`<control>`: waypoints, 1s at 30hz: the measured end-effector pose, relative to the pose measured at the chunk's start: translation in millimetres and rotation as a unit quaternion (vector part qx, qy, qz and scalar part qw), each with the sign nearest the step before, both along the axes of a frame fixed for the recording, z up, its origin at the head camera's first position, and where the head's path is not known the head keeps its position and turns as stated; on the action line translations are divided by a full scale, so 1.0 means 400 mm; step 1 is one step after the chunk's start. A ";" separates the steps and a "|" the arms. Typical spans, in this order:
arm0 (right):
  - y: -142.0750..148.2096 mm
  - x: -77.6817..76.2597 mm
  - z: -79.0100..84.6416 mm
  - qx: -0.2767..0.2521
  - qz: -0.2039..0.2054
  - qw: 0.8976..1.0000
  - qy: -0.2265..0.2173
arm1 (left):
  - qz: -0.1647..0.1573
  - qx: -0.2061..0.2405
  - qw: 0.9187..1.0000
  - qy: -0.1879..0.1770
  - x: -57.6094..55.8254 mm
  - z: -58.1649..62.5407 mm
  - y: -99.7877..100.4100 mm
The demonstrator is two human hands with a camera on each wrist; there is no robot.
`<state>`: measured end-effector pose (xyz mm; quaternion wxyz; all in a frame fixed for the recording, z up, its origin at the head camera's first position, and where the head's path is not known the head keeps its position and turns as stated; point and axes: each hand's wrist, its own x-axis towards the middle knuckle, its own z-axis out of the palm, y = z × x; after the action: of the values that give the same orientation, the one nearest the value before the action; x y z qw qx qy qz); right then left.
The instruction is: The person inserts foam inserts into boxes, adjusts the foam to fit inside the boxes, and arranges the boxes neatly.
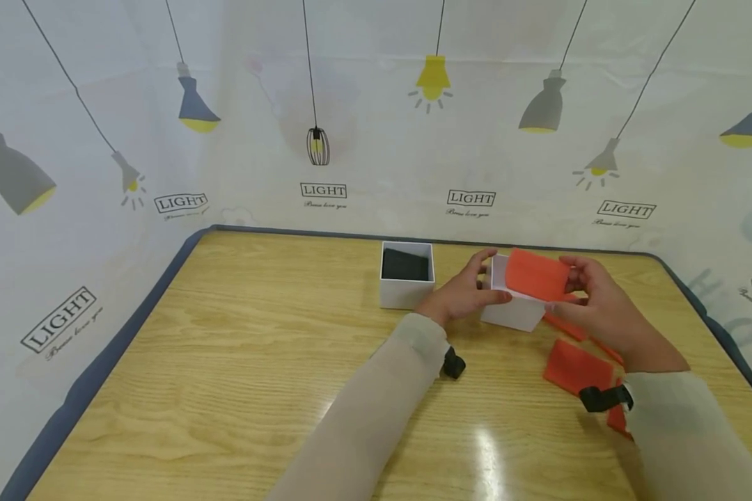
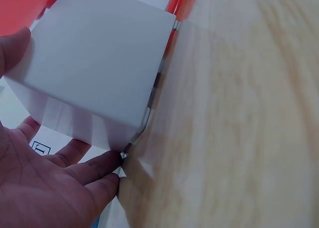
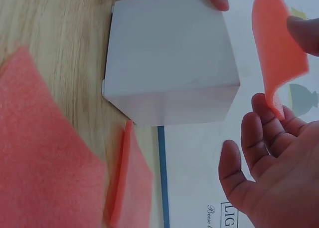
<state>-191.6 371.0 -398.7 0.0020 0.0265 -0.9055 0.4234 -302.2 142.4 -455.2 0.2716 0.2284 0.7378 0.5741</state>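
A white open-topped box [image 1: 515, 312] stands on the table with my left hand [image 1: 464, 292] gripping its left side. The thumb [image 2: 16, 48] lies at the rim of the near face, and the fingers reach along the adjoining side. Above the box, my right hand [image 1: 604, 306] pinches a bent orange-red felt sheet [image 1: 537, 274] between thumb and fingers. In the right wrist view this felt sheet [image 3: 279, 43] curls at its lower end, apart from the box [image 3: 172, 48]. The sheet covers most of the box's opening in the head view, so the inside is largely hidden.
A second white box [image 1: 407, 293] stands to the left, with black sheet material [image 1: 405, 265] inside. Several orange-red felt pieces lie right of the held box, one felt piece [image 1: 575, 367] flat near my right wrist. A printed cloth wall [image 1: 388, 167] borders the wooden table [image 1: 257, 362].
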 end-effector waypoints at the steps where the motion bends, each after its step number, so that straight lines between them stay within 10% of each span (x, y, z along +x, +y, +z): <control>1: -0.001 -0.004 -0.002 0.003 -0.002 1.000 0.000 | -0.001 0.001 1.000 -0.001 0.000 0.000 -0.001; 30: -0.020 -0.082 0.000 0.104 0.013 0.992 -0.067 | 0.001 -0.012 1.000 -0.015 0.002 0.008 -0.002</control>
<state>-224.3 363.0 -398.8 -0.0672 0.0103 -0.9425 0.3273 -301.6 141.5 -452.0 0.2843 0.2157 0.7408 0.5691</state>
